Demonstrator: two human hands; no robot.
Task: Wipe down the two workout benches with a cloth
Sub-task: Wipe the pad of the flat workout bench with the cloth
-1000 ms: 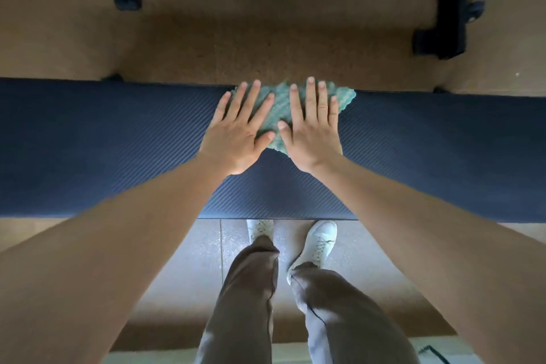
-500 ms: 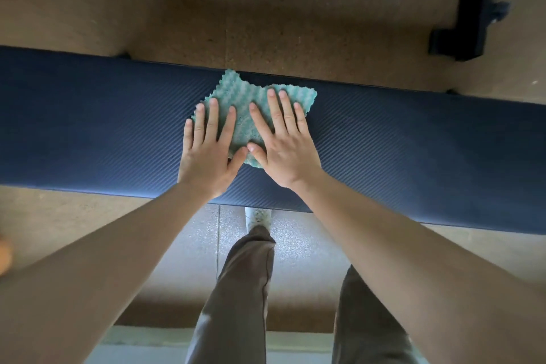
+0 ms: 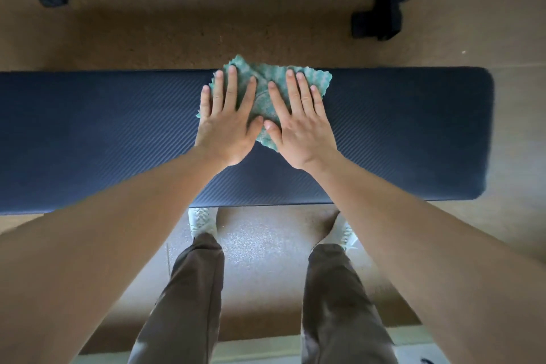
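A dark blue padded workout bench (image 3: 413,133) runs across the view from left to right, with its rounded right end visible. A teal textured cloth (image 3: 263,80) lies on the pad near the far edge, one corner poking past it. My left hand (image 3: 227,124) and my right hand (image 3: 298,127) lie flat side by side on the cloth, fingers spread and thumbs almost touching, pressing it onto the pad. Much of the cloth is hidden under my palms.
Beyond the bench, black metal frame legs and feet (image 3: 381,9) of other gym equipment stand on the brown floor. My legs and white shoes (image 3: 202,221) are right against the near side of the bench.
Both hands slid the cloth left along the pad, then pushed it up to the far edge. The bench's right end has come into view and my feet stand wider apart.
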